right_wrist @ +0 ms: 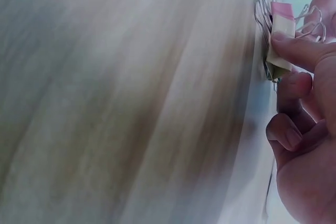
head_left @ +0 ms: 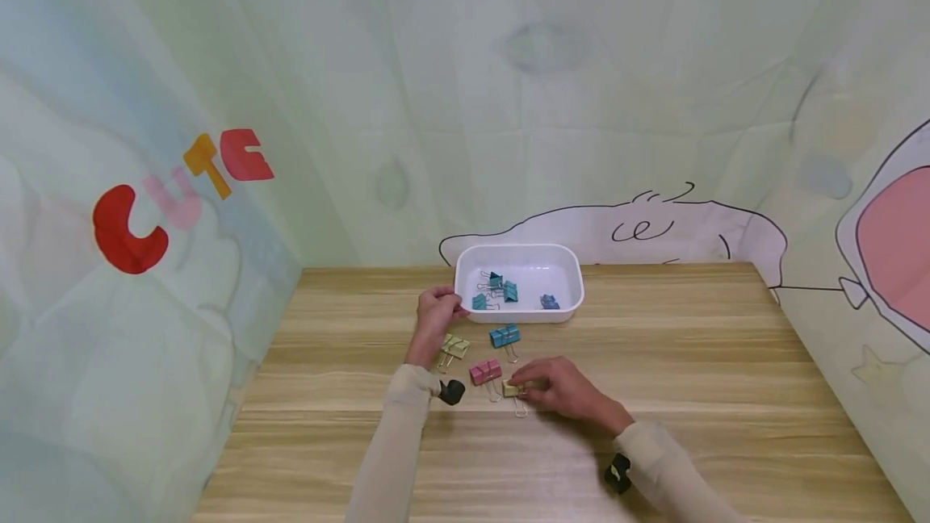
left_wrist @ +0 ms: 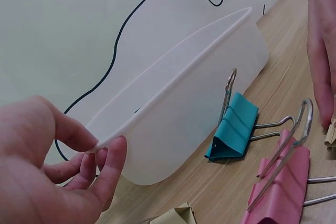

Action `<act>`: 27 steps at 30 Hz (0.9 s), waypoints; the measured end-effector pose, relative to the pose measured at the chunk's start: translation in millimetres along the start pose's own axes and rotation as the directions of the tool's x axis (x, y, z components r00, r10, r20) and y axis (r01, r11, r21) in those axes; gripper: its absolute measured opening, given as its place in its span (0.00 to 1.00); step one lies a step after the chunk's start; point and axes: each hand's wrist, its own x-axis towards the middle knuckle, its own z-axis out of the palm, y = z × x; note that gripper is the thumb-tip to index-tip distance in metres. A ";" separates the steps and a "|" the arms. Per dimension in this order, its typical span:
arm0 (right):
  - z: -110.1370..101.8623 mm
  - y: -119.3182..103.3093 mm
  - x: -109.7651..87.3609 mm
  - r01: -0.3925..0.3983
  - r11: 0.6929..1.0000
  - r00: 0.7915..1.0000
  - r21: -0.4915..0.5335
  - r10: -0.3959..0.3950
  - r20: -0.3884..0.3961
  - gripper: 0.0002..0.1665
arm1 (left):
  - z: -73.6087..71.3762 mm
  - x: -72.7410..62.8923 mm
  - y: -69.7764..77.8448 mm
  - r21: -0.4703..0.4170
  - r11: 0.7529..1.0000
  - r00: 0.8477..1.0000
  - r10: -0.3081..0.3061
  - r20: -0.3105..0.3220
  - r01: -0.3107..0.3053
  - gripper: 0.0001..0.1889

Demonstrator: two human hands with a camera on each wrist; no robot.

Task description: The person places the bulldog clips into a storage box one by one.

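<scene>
My left hand (head_left: 436,317) pinches the near left corner of a white plastic tub (left_wrist: 173,114) between thumb and fingers. Thumb and fingers of my right hand (head_left: 570,390) grip a pale yellow binder clip (right_wrist: 283,27) at the table surface. Just left of that clip lies a pink binder clip (head_left: 485,372), its wire handles toward me. A blue binder clip (head_left: 504,336) rests close in front of the tub. Beside my left wrist is another pale yellow binder clip (head_left: 455,345), partly cut off in the left wrist view.
Inside the tub, teal binder clips (head_left: 511,291) sit at the left and a darker blue binder clip (head_left: 550,302) toward the right. The wooden table (head_left: 690,361) ends at a printed cloth backdrop (head_left: 349,184) right behind the tub.
</scene>
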 end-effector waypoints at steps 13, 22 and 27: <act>-20.6 -1.8 8.6 -0.036 0.998 0.999 0.047 0.035 0.027 0.14 | -0.3 0.3 0.6 0.016 1.000 1.000 -0.016 -0.003 0.016 0.19; -49.7 -5.6 33.3 0.013 1.000 1.000 0.016 -0.013 0.007 0.13 | -1.1 0.1 0.3 0.024 1.000 1.000 -0.017 -0.005 0.018 0.19; -70.2 -11.1 48.5 0.021 0.999 1.000 -0.027 -0.022 -0.020 0.12 | -0.6 0.6 0.7 0.015 1.000 1.000 -0.009 -0.006 0.009 0.19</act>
